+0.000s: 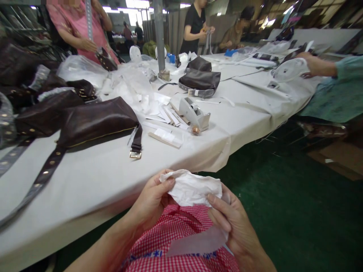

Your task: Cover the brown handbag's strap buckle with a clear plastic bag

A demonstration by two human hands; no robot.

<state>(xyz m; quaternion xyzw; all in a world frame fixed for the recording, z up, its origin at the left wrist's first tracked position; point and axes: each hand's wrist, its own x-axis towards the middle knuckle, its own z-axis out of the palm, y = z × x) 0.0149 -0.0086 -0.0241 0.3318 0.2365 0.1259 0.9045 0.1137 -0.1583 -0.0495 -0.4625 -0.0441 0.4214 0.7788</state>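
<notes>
Crumpled sheet (pixel 193 189): your left hand (pixel 155 192) and right hand (pixel 233 217) pinch it, seemingly spreading it.
Translucent strip (pixel 198 242): in your right.
Tape dispenser (pixel 195 114): by table's (pixel 172 160) near edge, presumably handy.

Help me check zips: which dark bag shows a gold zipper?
The bag nearest the left hand, buckled strap at its right end; its gold zipper is the only one showing.

Sheet (pixel 193 189) wht; apron (pixel 153 238) red/wht chk; bag (pixel 99 122) dk brn
</notes>
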